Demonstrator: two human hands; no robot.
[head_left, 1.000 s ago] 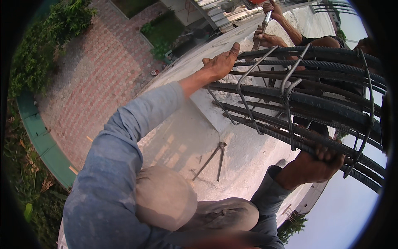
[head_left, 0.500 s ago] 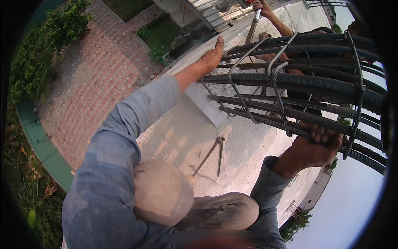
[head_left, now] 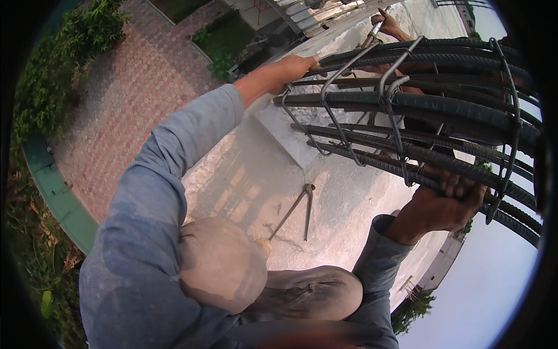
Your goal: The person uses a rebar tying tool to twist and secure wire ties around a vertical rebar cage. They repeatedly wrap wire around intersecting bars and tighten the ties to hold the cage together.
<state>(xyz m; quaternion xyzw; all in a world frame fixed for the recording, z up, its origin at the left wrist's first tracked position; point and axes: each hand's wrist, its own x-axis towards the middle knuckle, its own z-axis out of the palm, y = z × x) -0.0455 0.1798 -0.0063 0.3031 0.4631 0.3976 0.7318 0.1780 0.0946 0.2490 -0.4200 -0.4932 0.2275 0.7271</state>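
Observation:
A rebar cage (head_left: 453, 109) of ribbed dark bars, bound by bent steel stirrups, stretches from the middle to the right edge. At its near-left end, my left hand (head_left: 289, 70) is closed around the upper bar end, its fingers partly hidden. My right hand (head_left: 439, 206) wraps around a lower bar further right, fingertips showing above it. Below the cage, a pair of pincers (head_left: 308, 212) lies with spread handles on the whitish concrete surface (head_left: 232, 174), in front of my bent knees.
Behind the cage, a co-worker's hand (head_left: 390, 28) holds a metal bar (head_left: 372, 36); the cage hides most of that person. Far below on the left lie a paved yard (head_left: 145, 99), shrubs (head_left: 87, 35) and a green wall edge (head_left: 64, 195). Sky shows at lower right.
My left hand has turned down from thumb-up and closed on the bar end. The cage's left end has shifted slightly left in the picture. The co-worker's hand has moved right and down.

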